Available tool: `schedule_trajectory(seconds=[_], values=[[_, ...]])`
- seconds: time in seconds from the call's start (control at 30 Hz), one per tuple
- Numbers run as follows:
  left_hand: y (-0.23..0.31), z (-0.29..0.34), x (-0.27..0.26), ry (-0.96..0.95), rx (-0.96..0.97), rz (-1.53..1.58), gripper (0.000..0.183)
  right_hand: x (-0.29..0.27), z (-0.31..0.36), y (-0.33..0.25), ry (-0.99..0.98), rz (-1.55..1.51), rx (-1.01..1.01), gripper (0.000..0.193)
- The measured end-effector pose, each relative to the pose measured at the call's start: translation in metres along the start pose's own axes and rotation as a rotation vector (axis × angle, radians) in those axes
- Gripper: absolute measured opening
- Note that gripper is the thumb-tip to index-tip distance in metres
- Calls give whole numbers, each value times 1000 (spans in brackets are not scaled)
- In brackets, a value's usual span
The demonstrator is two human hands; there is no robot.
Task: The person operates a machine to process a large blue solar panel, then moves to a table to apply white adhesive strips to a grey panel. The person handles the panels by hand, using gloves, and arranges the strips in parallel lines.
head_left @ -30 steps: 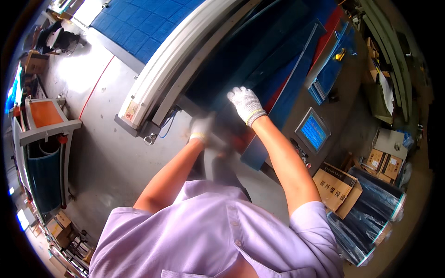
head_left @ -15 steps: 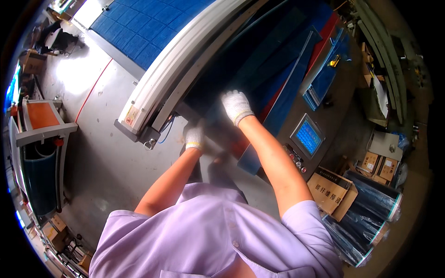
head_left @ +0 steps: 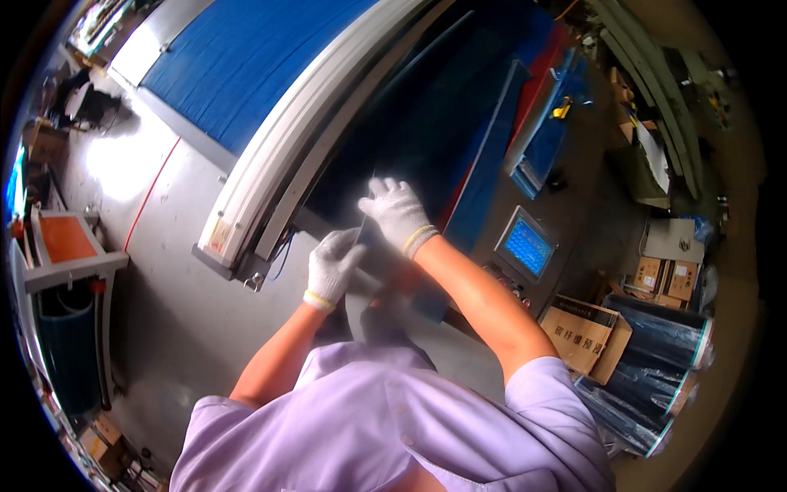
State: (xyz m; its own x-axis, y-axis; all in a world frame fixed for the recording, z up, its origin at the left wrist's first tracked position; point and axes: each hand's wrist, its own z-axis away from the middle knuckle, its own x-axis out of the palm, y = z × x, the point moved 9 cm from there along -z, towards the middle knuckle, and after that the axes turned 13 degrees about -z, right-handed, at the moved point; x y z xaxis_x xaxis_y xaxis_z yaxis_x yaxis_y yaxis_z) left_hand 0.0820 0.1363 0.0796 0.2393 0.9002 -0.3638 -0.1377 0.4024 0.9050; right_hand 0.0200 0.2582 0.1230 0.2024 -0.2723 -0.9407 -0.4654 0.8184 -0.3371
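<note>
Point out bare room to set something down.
Widest: grey floor between the orange-topped stand and white beam. Narrower: dark surface between screen and long blue strip. Crowded: right, among cartons and wrapped rolls; also around the left hand and right hand, close together.

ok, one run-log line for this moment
left hand: gloved, curled, grip unclear | right hand: gloved, by dark material, contact unclear | white beam: ahead-left of hands | screen: lit blue, right of hands

head | from above, facing down (fisheye) | hands (head_left: 330, 269) (head_left: 397, 216) near
</note>
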Motion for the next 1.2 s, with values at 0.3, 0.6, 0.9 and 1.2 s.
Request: schedule_trajectory(seconds=[0.3,0.6,0.9,1.2], values=[[207,-109,-20,343,772,-496,99,-314,9,-26,674,-484,-461,16],[504,-91,-12,31,1059,216,20,-536,87,-46,667,-1132,-661,57],[567,-5,-41,-992,972,433,20,-207,207,102,731,-907,201,102],[531,8,14,-1154,699,649,22,-65,322,68,865,-864,428,57]])
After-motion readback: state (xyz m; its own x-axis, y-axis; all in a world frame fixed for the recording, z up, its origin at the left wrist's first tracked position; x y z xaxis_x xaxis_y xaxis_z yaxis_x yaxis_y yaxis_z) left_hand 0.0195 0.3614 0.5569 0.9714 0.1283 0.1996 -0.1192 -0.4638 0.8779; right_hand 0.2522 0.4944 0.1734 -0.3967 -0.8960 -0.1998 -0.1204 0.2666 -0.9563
